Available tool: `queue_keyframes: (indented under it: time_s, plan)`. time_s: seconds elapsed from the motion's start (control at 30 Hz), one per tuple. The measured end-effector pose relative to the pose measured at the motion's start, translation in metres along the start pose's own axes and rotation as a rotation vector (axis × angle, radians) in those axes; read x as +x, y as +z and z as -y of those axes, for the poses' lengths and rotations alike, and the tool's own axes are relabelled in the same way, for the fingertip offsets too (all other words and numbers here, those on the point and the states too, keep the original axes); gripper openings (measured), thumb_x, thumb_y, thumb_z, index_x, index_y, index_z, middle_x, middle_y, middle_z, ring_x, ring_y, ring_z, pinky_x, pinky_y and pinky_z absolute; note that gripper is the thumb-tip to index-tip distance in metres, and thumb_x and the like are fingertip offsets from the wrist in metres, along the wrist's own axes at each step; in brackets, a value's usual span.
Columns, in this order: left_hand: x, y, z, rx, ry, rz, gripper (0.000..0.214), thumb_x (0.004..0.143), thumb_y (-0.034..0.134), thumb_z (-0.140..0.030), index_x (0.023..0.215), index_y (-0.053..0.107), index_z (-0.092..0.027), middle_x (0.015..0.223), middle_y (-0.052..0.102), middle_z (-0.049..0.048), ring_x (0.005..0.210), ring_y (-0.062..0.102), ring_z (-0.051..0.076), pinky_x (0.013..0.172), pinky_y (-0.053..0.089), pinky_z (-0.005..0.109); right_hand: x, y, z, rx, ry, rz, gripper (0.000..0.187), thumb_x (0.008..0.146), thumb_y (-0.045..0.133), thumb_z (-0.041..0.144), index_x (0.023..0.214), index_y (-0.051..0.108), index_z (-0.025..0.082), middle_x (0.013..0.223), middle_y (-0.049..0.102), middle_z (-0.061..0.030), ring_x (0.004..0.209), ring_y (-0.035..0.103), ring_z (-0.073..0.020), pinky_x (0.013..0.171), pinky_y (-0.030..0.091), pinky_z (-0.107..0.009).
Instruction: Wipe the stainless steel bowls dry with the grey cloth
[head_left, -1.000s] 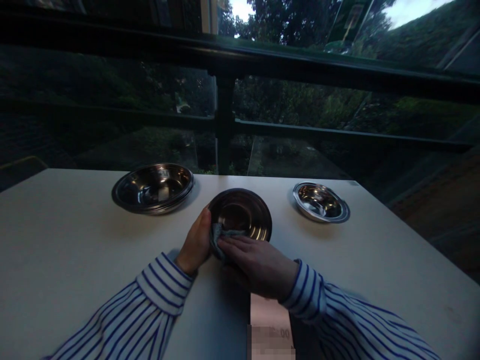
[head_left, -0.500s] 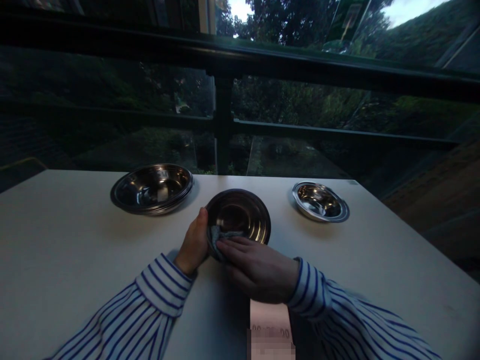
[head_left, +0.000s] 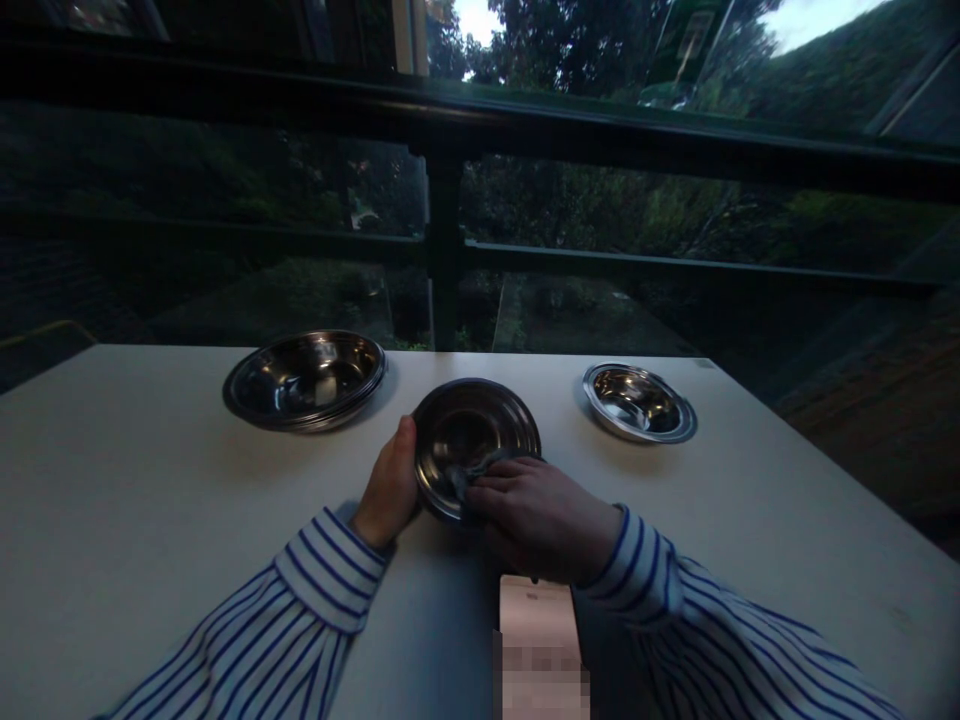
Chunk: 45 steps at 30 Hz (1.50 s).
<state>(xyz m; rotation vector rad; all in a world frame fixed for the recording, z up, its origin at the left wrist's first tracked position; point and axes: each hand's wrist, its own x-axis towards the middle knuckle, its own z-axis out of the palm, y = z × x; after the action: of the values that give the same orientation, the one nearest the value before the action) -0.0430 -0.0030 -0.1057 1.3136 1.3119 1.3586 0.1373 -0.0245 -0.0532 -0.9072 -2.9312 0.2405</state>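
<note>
A shiny metal bowl (head_left: pixel 480 410) is tilted toward me above the table, between my two hands. My left hand (head_left: pixel 388 485) grips its left rim, thumb on the near side and the other fingers hidden behind. In my right hand (head_left: pixel 544 510) is a bunched grey-blue cloth (head_left: pixel 466 478), pressed against the bowl's inside at the lower right. My right fingers are closed over the cloth, and most of it is covered by them.
A stack of larger metal bowls (head_left: pixel 307 385) stands at the back left of the white table (head_left: pixel 135 500). A smaller metal bowl (head_left: pixel 640 403) sits at the back right. Near me lies a lit phone (head_left: pixel 536 620). Beyond the far edge runs a dark railing (head_left: pixel 442 240).
My right hand has slid the cloth rightward and slightly up across the inside of the bowl. The left hand and the bowl have hardly moved. More of the phone now shows.
</note>
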Motion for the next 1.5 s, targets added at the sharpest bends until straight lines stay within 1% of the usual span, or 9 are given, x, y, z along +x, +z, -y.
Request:
queue_keyframes:
  time_s: [0.17, 0.43, 0.6, 0.7, 0.83, 0.93, 1.2, 1.4, 1.5]
  plan:
    - [-0.002, 0.001, -0.007, 0.024, 0.027, 0.000, 0.068, 0.084, 0.022, -0.059, 0.110, 0.061, -0.009, 0.110, 0.066, 0.0107, 0.105, 0.058, 0.024, 0.094, 0.041, 0.035, 0.006, 0.008, 0.005, 0.161, -0.143, -0.087, 0.036, 0.083, 0.041, 0.018, 0.117, 0.047, 0.008, 0.116, 0.056, -0.0142, 0.105, 0.050, -0.0200, 0.087, 0.042, -0.032]
    - [-0.001, 0.000, 0.001, -0.038, 0.000, 0.019, 0.067, 0.085, 0.024, -0.058, 0.115, 0.057, -0.008, 0.111, 0.066, 0.0121, 0.102, 0.060, 0.025, 0.090, 0.043, 0.036, -0.007, -0.008, -0.008, -0.035, 0.057, 0.006, 0.019, 0.080, 0.046, 0.018, 0.088, 0.063, 0.014, 0.087, 0.066, -0.0099, 0.091, 0.057, -0.0230, 0.085, 0.040, -0.040]
    - [-0.002, 0.001, -0.004, -0.010, 0.010, 0.009, 0.066, 0.085, 0.023, -0.057, 0.112, 0.060, -0.009, 0.109, 0.067, 0.0112, 0.103, 0.059, 0.024, 0.093, 0.041, 0.035, 0.001, 0.003, 0.004, 0.109, -0.124, -0.022, 0.043, 0.080, 0.044, 0.021, 0.120, 0.047, 0.006, 0.110, 0.059, -0.0150, 0.101, 0.052, -0.0230, 0.085, 0.042, -0.036]
    - [-0.002, 0.001, -0.006, -0.028, 0.017, 0.004, 0.066, 0.085, 0.024, -0.057, 0.111, 0.060, -0.009, 0.108, 0.067, 0.0111, 0.102, 0.059, 0.024, 0.094, 0.041, 0.035, 0.002, 0.004, 0.007, 0.137, -0.154, -0.037, 0.053, 0.079, 0.044, 0.021, 0.128, 0.038, 0.003, 0.120, 0.053, -0.0173, 0.108, 0.048, -0.0238, 0.088, 0.041, -0.036]
    - [-0.002, 0.001, -0.006, -0.026, -0.012, 0.026, 0.068, 0.084, 0.025, -0.059, 0.111, 0.060, -0.009, 0.106, 0.068, 0.0117, 0.099, 0.061, 0.025, 0.089, 0.044, 0.036, -0.005, -0.007, -0.001, 0.045, -0.005, 0.034, 0.032, 0.079, 0.046, 0.021, 0.107, 0.058, 0.011, 0.101, 0.064, -0.0123, 0.096, 0.055, -0.0234, 0.084, 0.042, -0.038]
    - [-0.002, 0.001, -0.007, 0.001, -0.023, 0.031, 0.069, 0.083, 0.024, -0.060, 0.112, 0.060, -0.009, 0.105, 0.068, 0.0117, 0.099, 0.061, 0.025, 0.088, 0.044, 0.036, -0.007, -0.011, -0.006, -0.012, 0.056, 0.046, 0.024, 0.078, 0.047, 0.020, 0.096, 0.062, 0.014, 0.090, 0.066, -0.0101, 0.092, 0.056, -0.0239, 0.084, 0.041, -0.041]
    - [-0.003, 0.001, -0.008, 0.001, 0.009, 0.032, 0.067, 0.084, 0.023, -0.058, 0.112, 0.060, -0.010, 0.109, 0.067, 0.0104, 0.104, 0.058, 0.024, 0.095, 0.039, 0.035, 0.005, 0.010, 0.009, 0.155, -0.142, -0.076, 0.052, 0.078, 0.045, 0.019, 0.127, 0.039, 0.003, 0.122, 0.052, -0.0164, 0.111, 0.046, -0.0239, 0.089, 0.042, -0.036]
    - [-0.002, 0.000, -0.009, 0.024, -0.039, 0.014, 0.072, 0.082, 0.023, -0.063, 0.111, 0.061, -0.009, 0.109, 0.067, 0.0123, 0.104, 0.058, 0.026, 0.092, 0.042, 0.037, -0.004, -0.003, -0.002, 0.077, -0.038, 0.009, 0.034, 0.077, 0.049, 0.020, 0.110, 0.056, 0.013, 0.100, 0.064, -0.0115, 0.093, 0.057, -0.0227, 0.083, 0.044, -0.039]
    - [-0.002, -0.001, -0.009, 0.035, -0.038, 0.032, 0.072, 0.081, 0.023, -0.064, 0.110, 0.061, -0.010, 0.108, 0.067, 0.0116, 0.106, 0.058, 0.026, 0.093, 0.041, 0.036, -0.009, -0.013, -0.012, 0.169, -0.049, 0.012, 0.038, 0.077, 0.049, 0.015, 0.114, 0.055, 0.014, 0.097, 0.065, -0.0099, 0.088, 0.059, -0.0197, 0.078, 0.046, -0.034]
